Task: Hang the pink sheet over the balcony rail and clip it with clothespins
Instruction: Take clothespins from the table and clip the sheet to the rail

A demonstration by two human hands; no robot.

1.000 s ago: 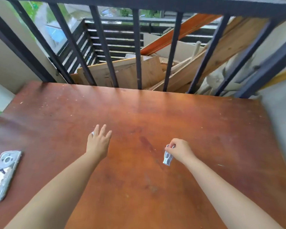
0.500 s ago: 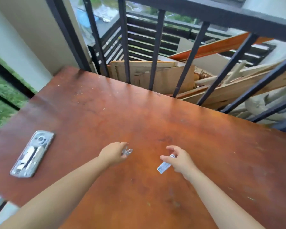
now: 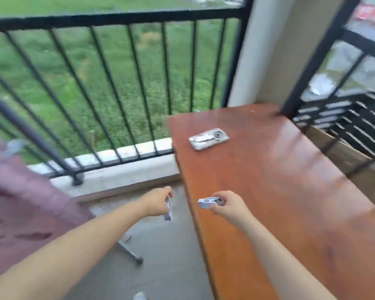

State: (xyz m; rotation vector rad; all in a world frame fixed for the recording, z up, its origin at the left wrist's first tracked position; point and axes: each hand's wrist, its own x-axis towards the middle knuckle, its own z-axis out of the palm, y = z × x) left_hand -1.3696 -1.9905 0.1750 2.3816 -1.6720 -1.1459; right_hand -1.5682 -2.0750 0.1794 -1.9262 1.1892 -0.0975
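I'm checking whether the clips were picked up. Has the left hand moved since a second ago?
Yes. The left hand, holding a clothespin, has come off the table past its left edge, toward the pink sheet.

No writing, label, brand, number or sign can be read anywhere in the view. The phone (image 3: pixel 208 135) lying near the far left corner of the counter (image 3: pixel 290 191) shows only a blurred silvery back with no legible mark. The two white clothespins (image 3: pixel 168 210) carry no print that can be made out, and the whole picture is smeared by motion.
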